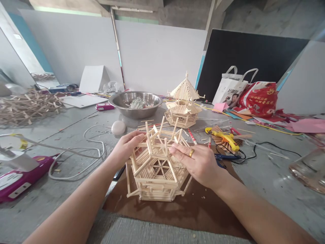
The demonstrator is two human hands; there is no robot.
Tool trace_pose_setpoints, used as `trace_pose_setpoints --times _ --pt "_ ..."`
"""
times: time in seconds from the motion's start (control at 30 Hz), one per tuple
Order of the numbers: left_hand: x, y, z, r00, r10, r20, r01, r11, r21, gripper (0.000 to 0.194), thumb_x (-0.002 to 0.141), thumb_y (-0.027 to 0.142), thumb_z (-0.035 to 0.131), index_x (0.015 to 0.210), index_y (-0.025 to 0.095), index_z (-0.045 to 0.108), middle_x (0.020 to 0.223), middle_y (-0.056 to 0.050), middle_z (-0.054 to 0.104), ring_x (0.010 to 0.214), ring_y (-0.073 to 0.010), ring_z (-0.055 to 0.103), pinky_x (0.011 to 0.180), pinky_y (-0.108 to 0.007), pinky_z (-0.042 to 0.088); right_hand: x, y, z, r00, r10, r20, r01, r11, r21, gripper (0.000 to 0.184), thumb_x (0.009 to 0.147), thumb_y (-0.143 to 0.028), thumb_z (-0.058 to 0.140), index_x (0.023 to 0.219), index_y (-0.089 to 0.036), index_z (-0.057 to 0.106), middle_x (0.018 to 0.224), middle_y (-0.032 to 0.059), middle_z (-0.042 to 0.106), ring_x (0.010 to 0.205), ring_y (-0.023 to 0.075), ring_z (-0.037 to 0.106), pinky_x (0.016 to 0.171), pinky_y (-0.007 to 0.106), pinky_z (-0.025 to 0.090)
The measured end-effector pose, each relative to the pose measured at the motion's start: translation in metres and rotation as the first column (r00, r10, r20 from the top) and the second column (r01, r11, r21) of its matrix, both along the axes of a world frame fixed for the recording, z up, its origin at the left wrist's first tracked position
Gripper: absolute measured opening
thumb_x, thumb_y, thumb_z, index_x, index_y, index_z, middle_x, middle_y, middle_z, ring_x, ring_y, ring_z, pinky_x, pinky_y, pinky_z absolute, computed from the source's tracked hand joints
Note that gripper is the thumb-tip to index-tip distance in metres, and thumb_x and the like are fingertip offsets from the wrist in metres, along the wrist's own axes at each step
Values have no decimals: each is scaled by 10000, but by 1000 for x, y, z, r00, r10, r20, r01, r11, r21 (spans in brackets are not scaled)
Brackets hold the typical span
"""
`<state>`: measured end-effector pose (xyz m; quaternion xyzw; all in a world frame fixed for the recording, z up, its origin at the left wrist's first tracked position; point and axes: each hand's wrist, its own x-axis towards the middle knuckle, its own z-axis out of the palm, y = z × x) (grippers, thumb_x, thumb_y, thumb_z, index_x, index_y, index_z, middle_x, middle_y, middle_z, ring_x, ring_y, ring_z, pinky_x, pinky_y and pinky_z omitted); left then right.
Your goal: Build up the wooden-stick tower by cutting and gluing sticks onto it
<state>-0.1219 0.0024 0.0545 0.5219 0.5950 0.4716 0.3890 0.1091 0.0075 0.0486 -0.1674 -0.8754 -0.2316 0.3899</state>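
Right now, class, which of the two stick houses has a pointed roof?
The far stick house, right of the metal bowl: its roof rises to a peak. The near stick house, between the left hand and right hand, has an open top.

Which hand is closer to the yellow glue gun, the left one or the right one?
The right hand, on the near-left side of the yellow glue gun. The left hand is farther away, across the stick model.

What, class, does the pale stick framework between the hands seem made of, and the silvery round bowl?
Pale stick framework: probably bare wood, matte; its straw-coloured surface lacks gloss. Silvery round bowl: likely polished metal, perhaps steel; it reflects brightly.
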Motion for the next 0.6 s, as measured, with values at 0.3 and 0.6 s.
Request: trace_pose_setpoints --times 0.3,0.6 --pt "0 -1 1 1000 11 6 -11 1000 -21 346 727 461 516 943 205 598 697 1 558 551 -106 475 465 -189 402 0 1 1 998 61 -6 -61 992 -112 250 833 -99 435 1000 -131 617 1002 56 663 843 118 614 650 232 497" --pt "3 -2 5 999 17 49 -15 999 -37 351 716 475 541 919 195 599 675 15 543 554 -93 453 475 -180 395 30 7 26 976 -8 -217 -16 994 -109 244 793 -132 526 1013 -206 601 976 27 666 868 119 610 764 250 495"
